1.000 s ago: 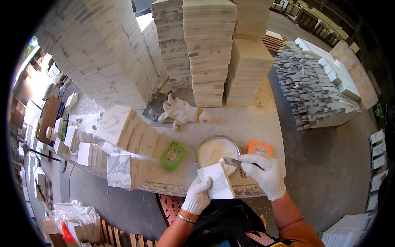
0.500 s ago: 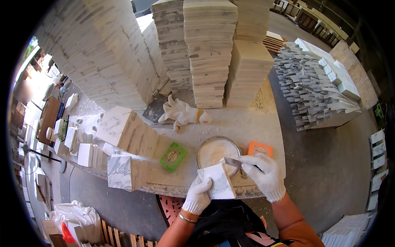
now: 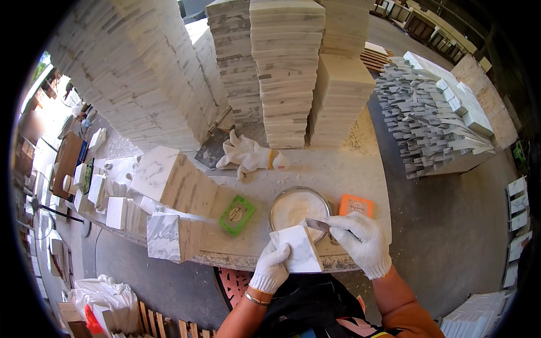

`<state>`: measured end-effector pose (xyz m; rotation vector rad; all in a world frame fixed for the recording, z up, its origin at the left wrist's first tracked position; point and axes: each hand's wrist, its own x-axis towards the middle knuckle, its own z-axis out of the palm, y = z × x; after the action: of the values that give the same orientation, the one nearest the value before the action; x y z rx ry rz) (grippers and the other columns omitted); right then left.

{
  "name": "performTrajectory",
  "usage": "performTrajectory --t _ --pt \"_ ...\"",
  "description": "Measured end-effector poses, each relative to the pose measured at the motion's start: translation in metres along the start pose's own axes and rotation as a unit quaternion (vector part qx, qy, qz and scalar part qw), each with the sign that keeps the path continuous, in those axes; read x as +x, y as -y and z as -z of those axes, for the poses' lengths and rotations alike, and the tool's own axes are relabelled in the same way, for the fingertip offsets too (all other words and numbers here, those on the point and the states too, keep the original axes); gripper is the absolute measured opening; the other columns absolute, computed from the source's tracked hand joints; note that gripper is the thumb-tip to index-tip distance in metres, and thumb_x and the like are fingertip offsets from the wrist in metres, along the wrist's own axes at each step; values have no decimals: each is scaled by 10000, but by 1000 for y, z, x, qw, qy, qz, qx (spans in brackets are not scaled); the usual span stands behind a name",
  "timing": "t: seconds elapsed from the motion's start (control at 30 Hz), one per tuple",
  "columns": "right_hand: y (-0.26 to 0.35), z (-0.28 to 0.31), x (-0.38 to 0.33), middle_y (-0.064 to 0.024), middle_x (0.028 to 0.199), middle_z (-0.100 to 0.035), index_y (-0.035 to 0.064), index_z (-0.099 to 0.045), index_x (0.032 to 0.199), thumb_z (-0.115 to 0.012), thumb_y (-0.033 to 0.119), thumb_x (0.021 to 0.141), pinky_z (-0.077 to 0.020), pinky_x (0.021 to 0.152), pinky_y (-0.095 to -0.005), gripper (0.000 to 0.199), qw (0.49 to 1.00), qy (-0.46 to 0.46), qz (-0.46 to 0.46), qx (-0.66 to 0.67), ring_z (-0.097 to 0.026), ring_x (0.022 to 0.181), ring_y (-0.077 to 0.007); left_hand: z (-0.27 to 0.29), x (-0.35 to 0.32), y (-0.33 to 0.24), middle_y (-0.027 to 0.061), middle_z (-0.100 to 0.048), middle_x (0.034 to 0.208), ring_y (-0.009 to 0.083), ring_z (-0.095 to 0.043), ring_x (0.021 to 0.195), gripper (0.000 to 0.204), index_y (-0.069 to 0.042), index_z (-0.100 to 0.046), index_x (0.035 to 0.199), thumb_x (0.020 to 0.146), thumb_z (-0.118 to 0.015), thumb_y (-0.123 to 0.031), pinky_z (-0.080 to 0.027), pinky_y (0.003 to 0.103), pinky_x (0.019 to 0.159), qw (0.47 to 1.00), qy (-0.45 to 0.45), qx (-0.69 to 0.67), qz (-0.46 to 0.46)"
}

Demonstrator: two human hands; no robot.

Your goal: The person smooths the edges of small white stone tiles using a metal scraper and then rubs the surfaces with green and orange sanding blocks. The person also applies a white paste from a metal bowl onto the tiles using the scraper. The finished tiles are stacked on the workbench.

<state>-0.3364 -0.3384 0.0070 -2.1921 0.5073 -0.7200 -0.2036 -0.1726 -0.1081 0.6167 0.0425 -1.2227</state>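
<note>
My left hand (image 3: 271,267), in a white knit glove, grips a square white marble tile (image 3: 300,250) by its left side, over the table's front edge. A gloved right hand (image 3: 363,239), mine too, is closed on a small metal putty knife (image 3: 317,225). The blade's tip meets or nearly meets the tile's upper right corner. Just behind the tile stands a round dish of off-white powder or paste (image 3: 298,208); the tile hides its front rim. An orange pad (image 3: 355,206) lies behind my right hand, and a green pad (image 3: 237,214) lies left of the dish.
Tall stacks of stone tiles (image 3: 287,73) rise along the back of the table (image 3: 338,169). A white glove (image 3: 248,155) lies before them. Blocks of marble tiles (image 3: 163,235) stand at the left. On the right, a pallet holds layered grey strips (image 3: 428,115).
The putty knife blade has shifted and tilted slightly at the tile's corner as my right hand turned a little. The left hand and tile stay almost where they were.
</note>
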Motion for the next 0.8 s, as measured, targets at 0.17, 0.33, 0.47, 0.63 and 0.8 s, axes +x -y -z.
performTrajectory --t 0.17,0.33,0.47,0.63,0.8 --pt "0 1 1 -104 874 -708 43 -746 1087 -744 17 874 -521 652 -295 214 999 -20 14 -28 -674 725 -212 9 2 3 75 -608 1358 254 -602 1239 690 -28 -448 1454 870 -776 -191 -489 434 1067 1000 10 -5 6" --pt "-5 2 -1 -55 856 -697 23 -737 1126 -703 10 910 -509 654 -268 219 997 -8 -57 54 -644 711 -132 5 0 1 105 -607 1357 235 -586 1242 651 29 -463 1417 874 -766 -162 -436 390 1108 1000 9 -11 4" --pt "-2 7 -4 -21 852 -679 -20 -723 1158 -660 36 942 -491 649 -249 232 940 4 -253 231 -611 702 -95 -4 -2 -3 92 -634 1308 218 -602 1199 605 21 -501 1390 880 -769 -162 -456 377 1066 1000 4 12 -21" --pt "-16 8 -11 -26 846 -674 -29 -719 1177 -670 101 946 -455 638 -225 269 883 -2 -328 335 -594 695 -87 -3 0 -4 46 -669 1165 154 -627 1028 540 2 -550 1339 879 -772 -170 -496 318 921 998 -18 38 -39" --pt "-31 0 -14 -22 853 -672 -19 -718 1183 -677 134 941 -458 633 -232 290 852 14 -344 394 -590 688 -90 -8 0 -6 29 -669 1115 130 -618 960 524 -6 -558 1321 877 -776 -181 -494 275 830 998 -23 45 -46"
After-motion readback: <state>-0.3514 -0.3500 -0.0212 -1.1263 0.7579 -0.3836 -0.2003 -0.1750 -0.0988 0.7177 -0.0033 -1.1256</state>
